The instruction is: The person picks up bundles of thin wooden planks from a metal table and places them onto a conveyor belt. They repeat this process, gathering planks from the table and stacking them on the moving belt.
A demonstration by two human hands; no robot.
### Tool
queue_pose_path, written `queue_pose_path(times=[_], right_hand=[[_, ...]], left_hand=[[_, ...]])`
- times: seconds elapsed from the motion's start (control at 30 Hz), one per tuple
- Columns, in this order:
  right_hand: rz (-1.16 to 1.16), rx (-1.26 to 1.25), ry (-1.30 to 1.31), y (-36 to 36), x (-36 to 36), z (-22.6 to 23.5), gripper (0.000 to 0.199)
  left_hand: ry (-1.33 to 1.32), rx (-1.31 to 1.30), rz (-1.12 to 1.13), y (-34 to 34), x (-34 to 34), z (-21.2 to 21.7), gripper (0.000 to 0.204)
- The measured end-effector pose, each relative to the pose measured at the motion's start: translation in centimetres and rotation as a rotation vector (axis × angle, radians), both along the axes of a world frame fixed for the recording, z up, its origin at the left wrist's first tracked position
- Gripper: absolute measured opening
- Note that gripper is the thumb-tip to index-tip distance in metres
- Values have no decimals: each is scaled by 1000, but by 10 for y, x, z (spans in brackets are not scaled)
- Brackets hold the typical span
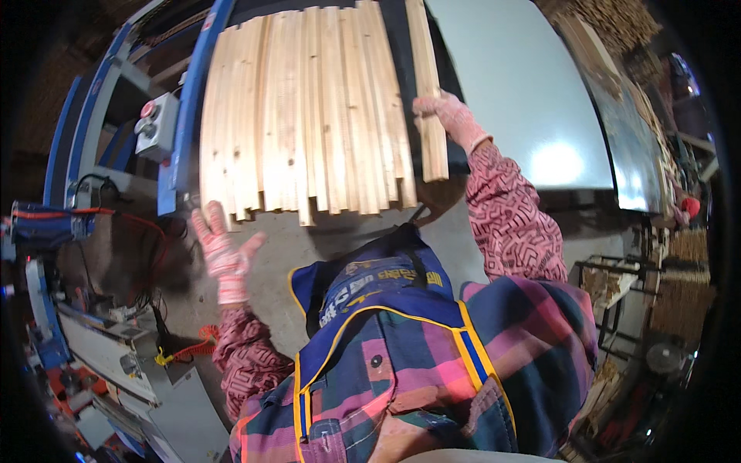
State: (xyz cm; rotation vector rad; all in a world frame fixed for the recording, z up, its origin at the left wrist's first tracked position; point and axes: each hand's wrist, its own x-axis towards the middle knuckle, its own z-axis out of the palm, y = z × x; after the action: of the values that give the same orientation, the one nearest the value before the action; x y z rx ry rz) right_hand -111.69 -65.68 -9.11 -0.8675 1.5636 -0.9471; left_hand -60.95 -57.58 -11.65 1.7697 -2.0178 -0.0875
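Observation:
Several pale wooden strips lie side by side, pressed together, on a dark surface in a blue-framed machine. Their near ends are uneven. Apart from them to the right is a single wooden strip, with my gloved right hand closed round its edge. My left hand, in a pink and white knit glove, has its fingers spread near the front left corner of the row. Its fingertips are close to the end of the leftmost strips; whether they touch cannot be made out.
A smooth pale metal table stands to the right. At the left, a grey control box with a red button sits beside the blue frame. An orange coiled hose hangs lower left. Stacked wood lies far right.

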Motion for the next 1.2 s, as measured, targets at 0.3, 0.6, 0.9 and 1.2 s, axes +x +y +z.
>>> queue_pose_path(times=[0.3,0.6,0.9,1.2], right_hand=[[-12,-48,202,6,44,-1,69],[2,-204,353,-62,57,-5,65],[-29,-424,-447,53,-45,-14,47],[-250,-598,-1028,355,-216,-46,89]], left_hand=[[478,-410,-24,-9,-39,2,92],[85,-239,122,-65,-21,17,93],[121,-409,73,10,-54,7,80],[606,687,-722,206,-428,-12,40]])
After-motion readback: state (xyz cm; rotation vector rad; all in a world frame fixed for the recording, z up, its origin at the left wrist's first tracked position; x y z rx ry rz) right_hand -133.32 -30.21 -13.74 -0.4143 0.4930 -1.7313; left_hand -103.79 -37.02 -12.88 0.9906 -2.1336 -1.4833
